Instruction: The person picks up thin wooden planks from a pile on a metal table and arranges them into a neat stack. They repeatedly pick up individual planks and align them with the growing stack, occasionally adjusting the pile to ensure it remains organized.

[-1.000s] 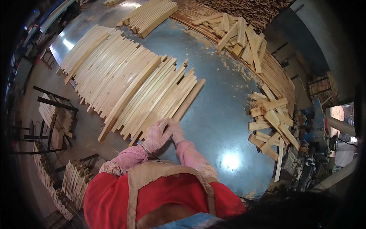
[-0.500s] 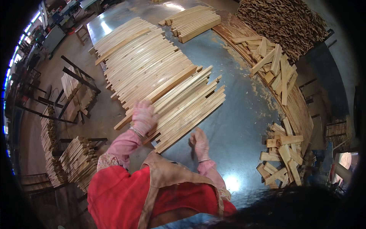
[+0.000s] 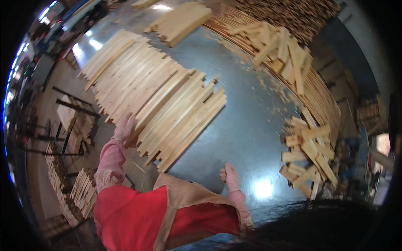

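Note:
A wide row of pale wooden strips [image 3: 130,75] lies side by side on a metal-topped table [image 3: 251,138]. One thicker strip [image 3: 163,96] runs across the row, and another strip [image 3: 109,65] lies on top toward the far left. The nearest group of strips [image 3: 184,119] has uneven ends. My left hand [image 3: 124,129], in a pale pink glove, rests at the left ends of the strips, beside the thicker one, fingers stretched out. Over bare tabletop to the right of the near strips, my right hand [image 3: 230,176] is curled closed; nothing shows in it.
Another stack of strips [image 3: 182,23] sits at the table's far side. Loose short pieces [image 3: 284,50] lie along the right edge, with a second heap [image 3: 310,152] nearer me. A large wood pile [image 3: 289,14] stands beyond. Racks with bundled strips [image 3: 71,121] stand on the floor at left.
My left hand has slid off the top of the strips to their left ends. My right hand has moved away from the nearest strips, to the right. The whole view has shifted.

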Available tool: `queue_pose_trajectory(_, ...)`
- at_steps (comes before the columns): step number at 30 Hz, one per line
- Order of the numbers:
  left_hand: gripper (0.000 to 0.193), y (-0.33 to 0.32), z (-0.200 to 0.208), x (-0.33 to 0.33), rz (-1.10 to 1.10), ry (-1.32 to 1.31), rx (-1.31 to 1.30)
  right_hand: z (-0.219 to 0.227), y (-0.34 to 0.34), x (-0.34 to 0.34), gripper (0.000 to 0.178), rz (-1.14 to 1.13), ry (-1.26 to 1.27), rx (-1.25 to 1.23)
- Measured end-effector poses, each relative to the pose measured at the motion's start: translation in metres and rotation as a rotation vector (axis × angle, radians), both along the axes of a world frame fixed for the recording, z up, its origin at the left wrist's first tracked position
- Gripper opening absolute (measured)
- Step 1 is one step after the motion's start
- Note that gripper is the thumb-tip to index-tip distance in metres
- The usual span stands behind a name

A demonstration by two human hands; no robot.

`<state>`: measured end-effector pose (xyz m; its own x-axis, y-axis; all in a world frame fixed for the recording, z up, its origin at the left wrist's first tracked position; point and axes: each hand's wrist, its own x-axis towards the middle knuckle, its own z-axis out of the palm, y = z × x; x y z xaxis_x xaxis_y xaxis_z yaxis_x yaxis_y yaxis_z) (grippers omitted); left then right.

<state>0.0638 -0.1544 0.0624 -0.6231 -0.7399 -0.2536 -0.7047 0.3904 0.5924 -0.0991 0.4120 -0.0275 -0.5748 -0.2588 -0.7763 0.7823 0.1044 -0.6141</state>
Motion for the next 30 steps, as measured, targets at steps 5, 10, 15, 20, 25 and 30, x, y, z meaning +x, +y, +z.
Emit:
queue_pose_trajectory(5, 0.042, -0.051, -0.003, 0.02, 0.157, -0.119, 0.171, -0.021, -0.003, -0.03, 0.02, 0.063, -0.248, -0.06)
queue_pose_trajectory(10, 0.04, -0.03, 0.039, -0.017, 0.207, 0.104, 0.177, -0.021, -0.04, -0.026, 0.045, 0.019, 0.47, 0.114)
queue_pose_trajectory(15, 0.038, 0.072, 0.041, -0.045, -0.222, 0.319, 0.239, 0.068, -0.171, -0.026, 0.054, 0.19, 0.442, -0.143)
queue_pose_trajectory(20, 0.057, 0.214, 0.018, -0.047, -0.626, 0.101, 0.12, 0.08, -0.183, -0.026, 0.035, -0.195, 0.604, -0.015)
queue_pose_trajectory(25, 0.067, 0.229, -0.002, -0.073, -0.583, 0.162, -0.238, -0.011, -0.167, 0.006, 0.045, 0.668, 0.571, 0.466)
queue_pose_trajectory(30, 0.078, 0.242, -0.037, -0.095, -0.722, 0.142, -0.433, -0.032, -0.186, -0.004, 0.059, 1.407, 0.839, 0.3)
